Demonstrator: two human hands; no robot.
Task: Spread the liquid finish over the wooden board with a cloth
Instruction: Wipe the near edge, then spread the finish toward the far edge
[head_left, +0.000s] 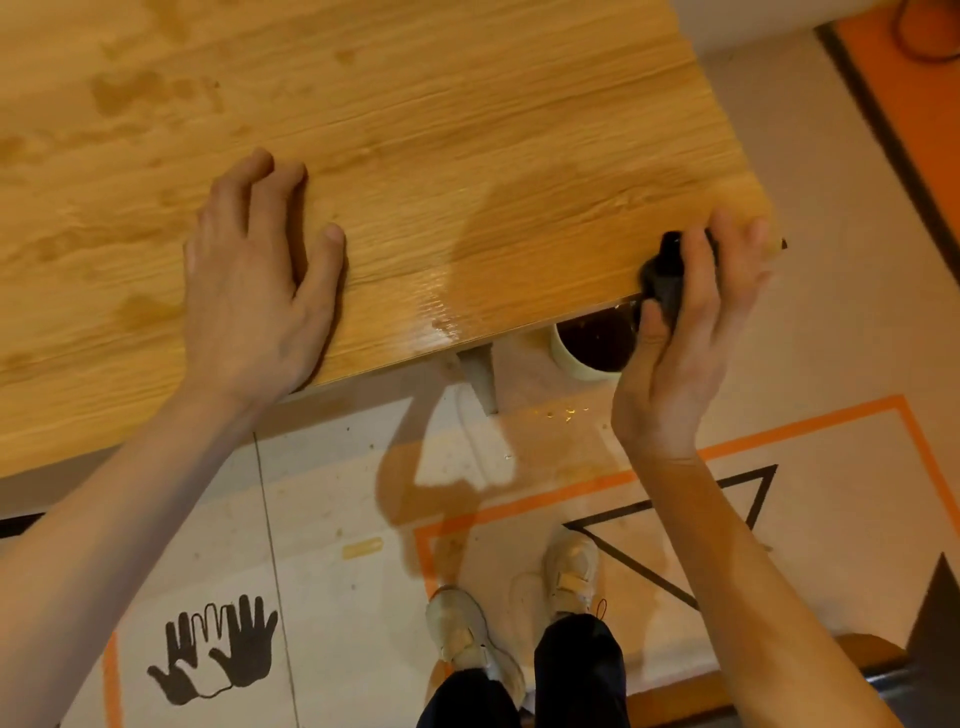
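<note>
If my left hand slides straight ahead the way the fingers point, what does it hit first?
Nothing solid, as far as the picture shows. The left hand lies flat on the wooden board, and ahead of its fingertips there is only bare board with darker finish blotches, up to the frame's edge.

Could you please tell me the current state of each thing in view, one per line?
wooden board: lying flat, wet sheen near its front edge
left hand: open, resting flat on the board
right hand: gripping the dark cloth at the board's front right corner
cup: on the floor, holding dark liquid

No readable text

We found no words, numbers or brands; the floor (332, 499) bore only painted black handprints (215, 649).
</note>
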